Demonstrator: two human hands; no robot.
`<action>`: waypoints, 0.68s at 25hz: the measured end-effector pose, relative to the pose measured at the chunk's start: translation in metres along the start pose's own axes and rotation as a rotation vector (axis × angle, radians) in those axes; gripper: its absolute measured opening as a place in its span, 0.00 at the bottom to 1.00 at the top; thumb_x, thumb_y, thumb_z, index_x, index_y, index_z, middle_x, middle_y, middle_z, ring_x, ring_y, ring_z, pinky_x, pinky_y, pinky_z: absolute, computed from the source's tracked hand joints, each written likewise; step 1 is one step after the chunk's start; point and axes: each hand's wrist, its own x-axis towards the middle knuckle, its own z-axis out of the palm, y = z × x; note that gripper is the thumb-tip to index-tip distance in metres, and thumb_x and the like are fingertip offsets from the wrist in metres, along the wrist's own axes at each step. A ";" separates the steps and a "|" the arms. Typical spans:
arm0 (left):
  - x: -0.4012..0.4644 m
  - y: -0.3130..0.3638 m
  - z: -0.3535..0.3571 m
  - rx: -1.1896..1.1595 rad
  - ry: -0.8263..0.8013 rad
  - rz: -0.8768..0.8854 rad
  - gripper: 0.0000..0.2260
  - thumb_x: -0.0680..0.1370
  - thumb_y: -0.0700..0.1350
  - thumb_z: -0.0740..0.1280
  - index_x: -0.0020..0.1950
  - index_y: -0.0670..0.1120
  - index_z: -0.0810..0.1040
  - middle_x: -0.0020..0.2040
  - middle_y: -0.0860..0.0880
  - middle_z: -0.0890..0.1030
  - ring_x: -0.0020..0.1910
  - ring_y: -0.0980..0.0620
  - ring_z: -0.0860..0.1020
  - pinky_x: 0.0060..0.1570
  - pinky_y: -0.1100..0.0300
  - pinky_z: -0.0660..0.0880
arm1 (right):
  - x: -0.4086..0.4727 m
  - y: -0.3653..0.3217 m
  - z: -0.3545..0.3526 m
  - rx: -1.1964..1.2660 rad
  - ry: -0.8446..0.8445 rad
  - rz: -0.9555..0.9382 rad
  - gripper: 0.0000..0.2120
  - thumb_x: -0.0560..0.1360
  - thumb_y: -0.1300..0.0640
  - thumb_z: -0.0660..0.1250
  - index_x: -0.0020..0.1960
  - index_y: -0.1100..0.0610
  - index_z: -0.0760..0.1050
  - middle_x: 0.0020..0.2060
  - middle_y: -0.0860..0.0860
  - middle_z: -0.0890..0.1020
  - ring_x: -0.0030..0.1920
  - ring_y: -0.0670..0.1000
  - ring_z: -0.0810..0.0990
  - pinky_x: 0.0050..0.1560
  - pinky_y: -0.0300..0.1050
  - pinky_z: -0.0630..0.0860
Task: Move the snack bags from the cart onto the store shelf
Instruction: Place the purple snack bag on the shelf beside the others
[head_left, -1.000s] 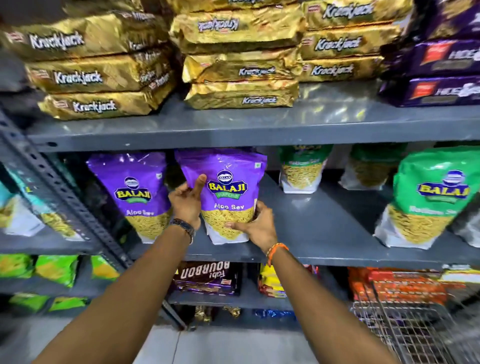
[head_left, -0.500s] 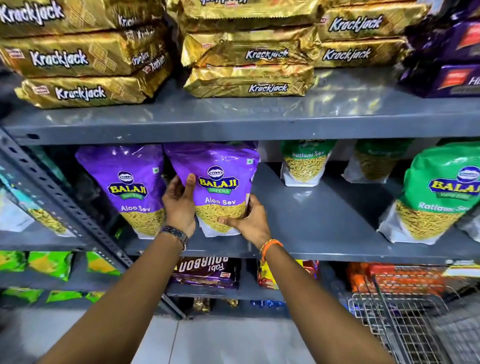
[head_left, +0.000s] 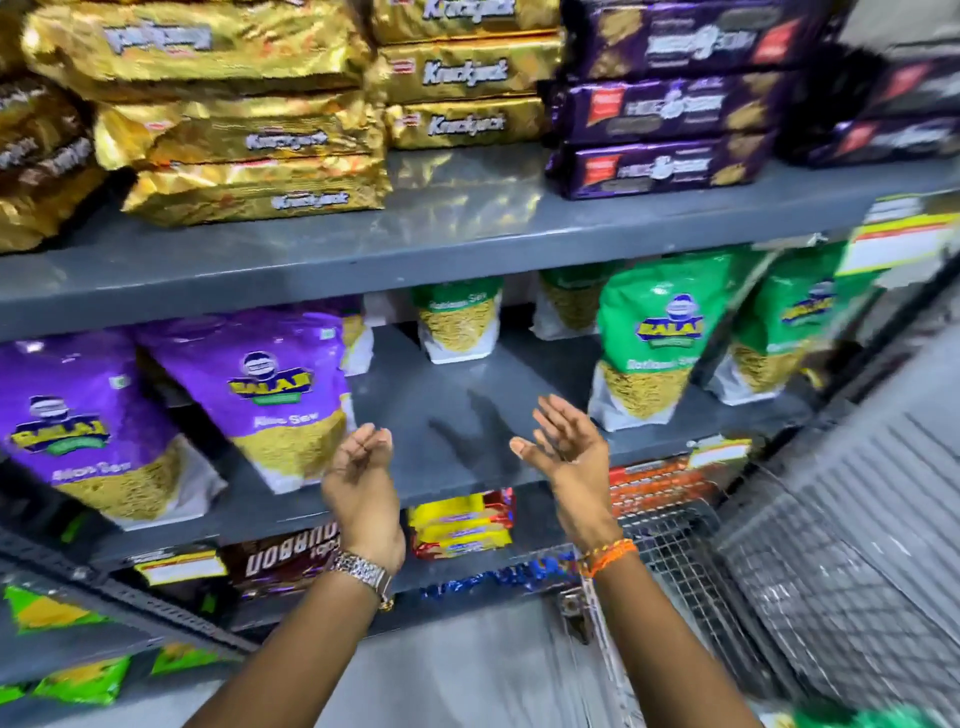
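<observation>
Both hands hang empty in front of the grey middle shelf (head_left: 457, 415); the left hand (head_left: 361, 480) has its fingers loosely curled and grips nothing, with a metal watch (head_left: 363, 569) on its wrist; the right hand (head_left: 569, 441) is spread wide, palm turned inward, an orange thread band (head_left: 608, 556) round its wrist. Just left of the left hand a purple Balaji Aloo Sev bag (head_left: 275, 395) stands on the shelf, leaning back, apart from the fingers; a second purple bag (head_left: 88, 426) stands beside it further left. To the right stand green Balaji Ratlami Sev bags (head_left: 654, 338), with bare shelf between the two colours. Gold Krackjack packs (head_left: 249, 140) are stacked on the shelf above. The wire cart (head_left: 810, 582) sits at lower right; its contents are too blurred to tell.
</observation>
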 end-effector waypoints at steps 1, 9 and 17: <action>-0.014 -0.011 0.019 0.007 -0.075 -0.051 0.09 0.77 0.33 0.66 0.50 0.47 0.79 0.42 0.56 0.83 0.40 0.65 0.80 0.54 0.68 0.74 | -0.005 -0.006 -0.029 0.005 0.063 -0.020 0.32 0.66 0.76 0.75 0.68 0.61 0.74 0.61 0.48 0.82 0.64 0.44 0.81 0.67 0.41 0.76; -0.126 -0.117 0.140 0.266 -0.744 -0.337 0.13 0.79 0.35 0.63 0.63 0.39 0.77 0.56 0.46 0.80 0.48 0.62 0.80 0.53 0.72 0.74 | -0.102 -0.011 -0.237 0.061 0.579 0.018 0.38 0.52 0.49 0.87 0.60 0.54 0.79 0.53 0.46 0.87 0.57 0.45 0.84 0.58 0.42 0.82; -0.233 -0.244 0.199 0.730 -1.190 -0.458 0.13 0.77 0.35 0.67 0.61 0.35 0.77 0.53 0.41 0.79 0.43 0.55 0.76 0.38 0.78 0.72 | -0.205 0.092 -0.363 0.208 1.153 0.226 0.17 0.69 0.73 0.74 0.49 0.55 0.76 0.49 0.57 0.81 0.45 0.48 0.80 0.43 0.34 0.82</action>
